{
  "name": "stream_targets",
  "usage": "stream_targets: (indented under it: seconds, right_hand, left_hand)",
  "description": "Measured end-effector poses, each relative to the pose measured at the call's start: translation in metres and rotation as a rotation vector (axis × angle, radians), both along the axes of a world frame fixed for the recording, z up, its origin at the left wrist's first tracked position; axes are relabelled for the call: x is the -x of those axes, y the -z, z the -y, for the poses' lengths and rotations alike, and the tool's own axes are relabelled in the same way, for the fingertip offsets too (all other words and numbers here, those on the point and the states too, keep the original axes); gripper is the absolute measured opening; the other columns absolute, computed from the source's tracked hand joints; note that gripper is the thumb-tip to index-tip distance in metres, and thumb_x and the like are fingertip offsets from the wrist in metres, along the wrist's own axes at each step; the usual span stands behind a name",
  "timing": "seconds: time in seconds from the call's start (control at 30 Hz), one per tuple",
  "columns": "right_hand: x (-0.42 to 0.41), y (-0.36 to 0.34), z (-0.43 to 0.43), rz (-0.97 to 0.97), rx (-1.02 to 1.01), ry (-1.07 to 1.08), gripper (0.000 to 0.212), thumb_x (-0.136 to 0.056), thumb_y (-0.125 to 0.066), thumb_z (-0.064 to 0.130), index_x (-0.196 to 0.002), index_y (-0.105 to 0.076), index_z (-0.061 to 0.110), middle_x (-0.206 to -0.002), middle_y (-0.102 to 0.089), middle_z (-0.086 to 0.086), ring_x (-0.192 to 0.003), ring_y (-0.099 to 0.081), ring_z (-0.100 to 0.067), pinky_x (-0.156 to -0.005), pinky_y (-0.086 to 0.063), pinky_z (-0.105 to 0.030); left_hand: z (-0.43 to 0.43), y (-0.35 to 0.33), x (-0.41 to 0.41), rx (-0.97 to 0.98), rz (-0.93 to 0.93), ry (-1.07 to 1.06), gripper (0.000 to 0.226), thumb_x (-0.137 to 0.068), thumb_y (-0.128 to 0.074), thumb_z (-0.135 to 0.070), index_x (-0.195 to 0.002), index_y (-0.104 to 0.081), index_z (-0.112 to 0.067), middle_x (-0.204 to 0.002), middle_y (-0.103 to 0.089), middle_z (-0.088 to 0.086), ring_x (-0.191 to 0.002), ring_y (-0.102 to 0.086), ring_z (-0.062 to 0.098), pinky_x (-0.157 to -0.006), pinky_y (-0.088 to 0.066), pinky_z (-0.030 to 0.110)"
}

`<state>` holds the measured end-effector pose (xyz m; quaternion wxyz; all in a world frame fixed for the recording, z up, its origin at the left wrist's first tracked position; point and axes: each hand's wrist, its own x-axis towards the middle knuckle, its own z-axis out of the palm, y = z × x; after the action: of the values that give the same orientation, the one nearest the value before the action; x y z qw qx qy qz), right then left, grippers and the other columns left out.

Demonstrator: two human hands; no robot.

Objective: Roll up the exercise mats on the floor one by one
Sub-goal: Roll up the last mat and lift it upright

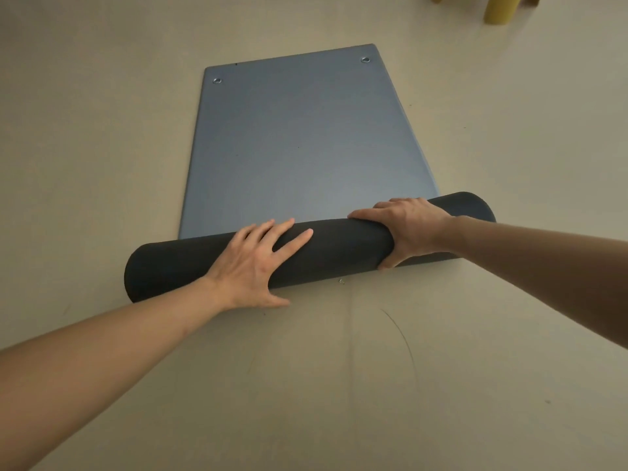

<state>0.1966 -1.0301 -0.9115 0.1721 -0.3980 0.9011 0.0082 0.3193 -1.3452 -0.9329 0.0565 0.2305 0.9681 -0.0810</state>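
A slate-blue foam exercise mat (299, 141) lies lengthwise on the pale beige floor (102, 147), its near end already wound into a thick dark charcoal roll (339, 249) that sits across the mat's width, just in front of the person. The far end lies flat, with two small metal eyelets (365, 59) near its corners. The left hand (258, 263) lies flat on the top of the roll, fingers straight and spread, pressing down with the thumb reaching toward the floor on the near side. It grasps nothing. The right hand (411, 229) is wrapped over the roll nearer its right end, fingers curled over the top and the thumb tucked under the near side, so it is gripping the roll. The step in hand looks like the middle of rolling this first mat: more than half its length appears unrolled. The next move calls for both hands to push the roll forward evenly toward the eyelet end, keeping downward pressure so the layers stay tight. The roll sits at a slant, its right end farther away than its left, so the left side may need a stronger push to keep the edges aligned. Yellow furniture legs (503, 10) stand well beyond the mat, clear of the rolling path.
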Motion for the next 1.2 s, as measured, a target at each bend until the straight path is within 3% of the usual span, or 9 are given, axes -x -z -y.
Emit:
stream_targets:
  seconds: [0.1, 0.27, 0.43, 0.57, 0.73, 0.83, 0.97, 1.07, 1.2]
  right_hand:
    - [0.004, -0.007, 0.004, 0.023, 0.013, 0.002, 0.091, -0.067, -0.081, 0.065, -0.144, -0.033, 0.051, -0.122, -0.062, 0.014, -0.110, -0.061, -0.021, -0.079, -0.038, -0.033]
    - [-0.005, -0.019, 0.005, 0.061, 0.032, 0.071, 0.088, -0.068, -0.084, 0.060, -0.143, -0.039, 0.052, -0.123, -0.066, 0.016, -0.107, -0.062, -0.020, -0.081, -0.036, -0.032]
    - [-0.041, -0.032, 0.002, 0.181, 0.010, 0.096, 0.092, -0.065, -0.085, 0.061, -0.144, -0.040, 0.051, -0.123, -0.063, 0.017, -0.104, -0.057, -0.016, -0.083, -0.036, -0.034]
    - [-0.079, -0.039, -0.016, 0.378, -0.001, 0.085, 0.092, -0.064, -0.089, 0.055, -0.143, -0.043, 0.047, -0.116, -0.060, 0.021, -0.100, -0.053, -0.010, -0.086, -0.039, -0.032]
    - [-0.104, -0.030, -0.039, 0.681, -0.005, 0.067, 0.088, -0.061, -0.095, 0.045, -0.137, -0.051, 0.045, -0.114, -0.064, 0.025, -0.104, -0.061, -0.001, -0.090, -0.046, -0.024]
    - [-0.101, -0.023, -0.042, 0.722, 0.001, 0.096, 0.088, -0.059, -0.095, 0.048, -0.136, -0.052, 0.047, -0.118, -0.064, 0.025, -0.109, -0.061, 0.000, -0.100, -0.050, -0.030]
    - [-0.095, -0.025, -0.044, 0.659, 0.050, 0.176, 0.091, -0.064, -0.093, 0.050, -0.144, -0.048, 0.043, -0.125, -0.062, 0.021, -0.110, -0.061, -0.005, -0.106, -0.047, -0.032]
    - [-0.099, -0.026, -0.053, 0.474, 0.124, 0.216, 0.091, -0.070, -0.084, 0.059, -0.149, -0.042, 0.043, -0.134, -0.057, 0.013, -0.116, -0.058, -0.013, -0.106, -0.047, -0.035]
    - [-0.121, -0.018, -0.063, 0.045, 0.323, 0.031, 0.076, -0.082, -0.070, 0.061, -0.149, -0.047, 0.032, -0.138, -0.056, 0.004, -0.122, -0.055, -0.021, -0.101, -0.049, -0.042]
  left_hand:
    - [-0.001, -0.001, 0.004, 0.042, 0.020, -0.022, 0.135, -0.075, -0.079, -0.063, -0.155, 0.028, -0.042, -0.164, -0.023, 0.013, -0.146, -0.036, 0.034, -0.119, -0.033, 0.048]
    - [0.000, -0.019, 0.007, -0.047, 0.073, -0.013, 0.125, -0.078, -0.082, -0.049, -0.156, 0.016, -0.045, -0.152, -0.038, 0.007, -0.127, -0.053, 0.028, -0.109, -0.044, 0.044]
    - [0.002, -0.034, -0.024, -0.108, 0.192, -0.017, 0.121, -0.076, -0.083, -0.046, -0.159, 0.005, -0.048, -0.146, -0.040, -0.005, -0.119, -0.055, 0.020, -0.099, -0.050, 0.037]
    - [-0.009, -0.049, -0.063, -0.200, 0.375, -0.015, 0.122, -0.074, -0.084, -0.048, -0.156, 0.006, -0.057, -0.140, -0.041, -0.015, -0.112, -0.054, 0.013, -0.089, -0.051, 0.033]
    - [-0.023, -0.046, -0.093, -0.315, 0.606, -0.038, 0.122, -0.069, -0.089, -0.049, -0.152, -0.001, -0.064, -0.133, -0.047, -0.015, -0.110, -0.055, 0.011, -0.093, -0.050, 0.031]
    - [-0.023, -0.037, -0.085, -0.384, 0.702, -0.079, 0.121, -0.067, -0.092, -0.045, -0.150, -0.007, -0.068, -0.135, -0.046, -0.020, -0.113, -0.051, 0.005, -0.089, -0.044, 0.015]
    - [-0.014, -0.026, -0.058, -0.511, 0.878, -0.172, 0.121, -0.065, -0.097, -0.037, -0.149, -0.017, -0.070, -0.143, -0.041, -0.025, -0.122, -0.045, -0.006, -0.093, -0.039, 0.007]
    - [-0.007, -0.022, -0.038, -0.532, 0.898, -0.176, 0.116, -0.064, -0.098, -0.038, -0.153, -0.026, -0.061, -0.146, -0.038, -0.027, -0.125, -0.040, -0.014, -0.099, -0.034, 0.006]
    - [0.006, -0.025, -0.015, -0.551, 0.755, -0.264, 0.109, -0.065, -0.092, -0.054, -0.153, -0.028, -0.059, -0.153, -0.034, -0.024, -0.140, -0.028, 0.000, -0.112, -0.022, 0.025]
